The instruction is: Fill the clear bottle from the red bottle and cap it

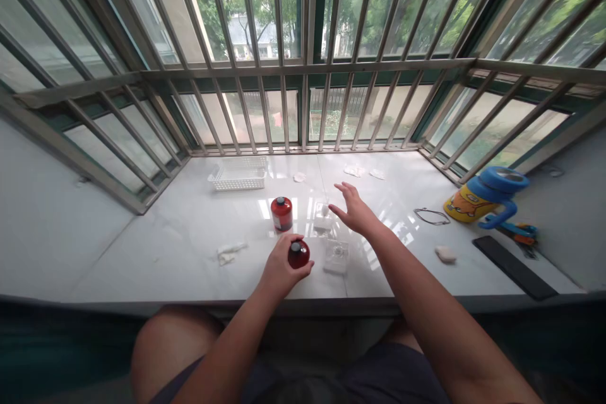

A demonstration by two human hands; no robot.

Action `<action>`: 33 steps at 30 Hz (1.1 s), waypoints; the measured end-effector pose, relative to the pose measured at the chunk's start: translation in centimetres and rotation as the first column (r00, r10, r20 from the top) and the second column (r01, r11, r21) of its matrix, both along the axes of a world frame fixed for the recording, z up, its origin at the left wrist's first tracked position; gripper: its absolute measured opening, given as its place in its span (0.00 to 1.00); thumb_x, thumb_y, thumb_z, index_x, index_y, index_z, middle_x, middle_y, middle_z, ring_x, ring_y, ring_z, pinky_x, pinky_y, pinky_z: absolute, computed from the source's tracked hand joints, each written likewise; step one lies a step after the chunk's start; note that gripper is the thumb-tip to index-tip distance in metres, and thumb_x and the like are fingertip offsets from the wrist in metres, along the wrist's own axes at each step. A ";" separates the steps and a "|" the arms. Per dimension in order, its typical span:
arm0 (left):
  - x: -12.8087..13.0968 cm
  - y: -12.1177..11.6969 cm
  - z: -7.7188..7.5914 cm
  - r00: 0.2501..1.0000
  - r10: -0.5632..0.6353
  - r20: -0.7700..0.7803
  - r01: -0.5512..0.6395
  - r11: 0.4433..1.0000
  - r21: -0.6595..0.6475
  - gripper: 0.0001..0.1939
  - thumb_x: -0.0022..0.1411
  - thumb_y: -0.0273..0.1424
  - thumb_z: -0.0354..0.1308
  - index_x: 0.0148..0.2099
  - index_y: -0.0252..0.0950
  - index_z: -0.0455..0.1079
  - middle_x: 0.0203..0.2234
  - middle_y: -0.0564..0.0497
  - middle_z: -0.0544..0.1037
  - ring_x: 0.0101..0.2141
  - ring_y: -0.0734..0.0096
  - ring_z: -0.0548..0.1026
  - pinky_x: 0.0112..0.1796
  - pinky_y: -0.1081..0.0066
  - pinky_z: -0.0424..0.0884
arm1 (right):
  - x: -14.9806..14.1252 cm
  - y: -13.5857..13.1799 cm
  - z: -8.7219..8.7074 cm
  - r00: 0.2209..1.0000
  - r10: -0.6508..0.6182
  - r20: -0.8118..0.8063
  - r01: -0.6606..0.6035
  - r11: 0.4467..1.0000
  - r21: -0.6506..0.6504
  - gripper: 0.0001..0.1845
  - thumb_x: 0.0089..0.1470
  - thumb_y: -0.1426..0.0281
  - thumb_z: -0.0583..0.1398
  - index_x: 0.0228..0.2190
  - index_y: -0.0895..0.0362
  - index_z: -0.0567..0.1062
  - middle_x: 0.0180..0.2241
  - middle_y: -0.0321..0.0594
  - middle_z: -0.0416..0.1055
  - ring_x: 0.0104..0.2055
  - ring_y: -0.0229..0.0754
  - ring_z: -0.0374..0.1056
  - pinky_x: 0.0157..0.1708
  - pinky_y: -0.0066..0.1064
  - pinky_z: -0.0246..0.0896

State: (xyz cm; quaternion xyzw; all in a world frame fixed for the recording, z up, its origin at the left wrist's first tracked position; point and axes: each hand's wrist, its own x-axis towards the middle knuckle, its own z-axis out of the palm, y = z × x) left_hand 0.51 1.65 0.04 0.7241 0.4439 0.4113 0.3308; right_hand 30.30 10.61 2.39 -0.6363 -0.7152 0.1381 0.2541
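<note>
My left hand (280,268) is closed round a small dark red bottle (298,254) with a black cap, held near the front edge of the white window sill (189,233). A second red bottle (281,213) with a white label stands upright just beyond it. My right hand (353,208) hovers open, fingers spread, over the sill beside a small clear container (323,217). Another clear square container (336,255) sits below that hand, to the right of the held bottle.
A white mesh basket (239,175) stands at the back left. Crumpled tissues (230,252) and white scraps (354,170) lie about. At the right are a yellow and blue jug (483,197), a wire loop (432,216), a white lump (445,255) and a black strip (514,267). Window bars (303,69) enclose the sill.
</note>
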 end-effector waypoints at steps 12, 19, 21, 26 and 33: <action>0.3 0.1 -0.7 1.000 0.017 0.009 -0.017 0.998 0.053 0.28 0.59 0.31 0.74 0.60 0.43 0.71 0.55 0.46 0.78 0.56 0.53 0.78 0.61 0.53 0.73 | -2.2 -11.7 -2.5 0.942 0.334 -0.025 -0.333 0.942 0.035 0.23 0.63 0.62 0.71 0.58 0.46 0.76 0.63 0.44 0.72 0.63 0.53 0.73 0.62 0.46 0.74; 2.9 1.2 -1.5 1.000 0.002 -0.004 -0.001 0.992 0.122 0.30 0.62 0.35 0.76 0.61 0.43 0.68 0.56 0.44 0.77 0.58 0.51 0.77 0.62 0.51 0.73 | 0.3 -13.5 -6.6 0.997 0.066 -0.036 -0.057 0.977 0.205 0.21 0.68 0.60 0.66 0.59 0.49 0.74 0.63 0.48 0.73 0.64 0.57 0.72 0.62 0.53 0.74; 4.6 2.1 -1.8 0.999 -0.034 -0.023 0.037 0.988 0.148 0.33 0.61 0.40 0.78 0.62 0.43 0.68 0.57 0.43 0.77 0.58 0.50 0.77 0.62 0.50 0.74 | 0.2 -14.4 -7.9 0.999 0.003 -0.041 0.008 0.963 0.268 0.21 0.69 0.59 0.64 0.60 0.50 0.73 0.64 0.49 0.72 0.64 0.58 0.71 0.62 0.54 0.73; 10.1 4.9 -2.6 0.989 -0.107 -0.105 0.128 0.968 0.218 0.36 0.63 0.44 0.77 0.65 0.40 0.66 0.59 0.38 0.76 0.60 0.46 0.76 0.62 0.47 0.75 | -1.4 -16.8 -10.1 0.991 -0.123 -0.058 0.136 0.903 0.407 0.23 0.71 0.58 0.63 0.61 0.52 0.71 0.64 0.52 0.72 0.62 0.60 0.71 0.60 0.57 0.72; 10.8 4.5 -1.7 0.983 -0.026 -0.183 0.094 0.925 0.369 0.51 0.64 0.49 0.74 0.77 0.38 0.52 0.75 0.29 0.58 0.76 0.34 0.54 0.72 0.34 0.59 | -2.7 -17.8 -10.1 0.986 -0.159 -0.058 0.167 0.864 0.475 0.21 0.72 0.58 0.62 0.61 0.52 0.72 0.62 0.52 0.74 0.59 0.59 0.72 0.57 0.55 0.72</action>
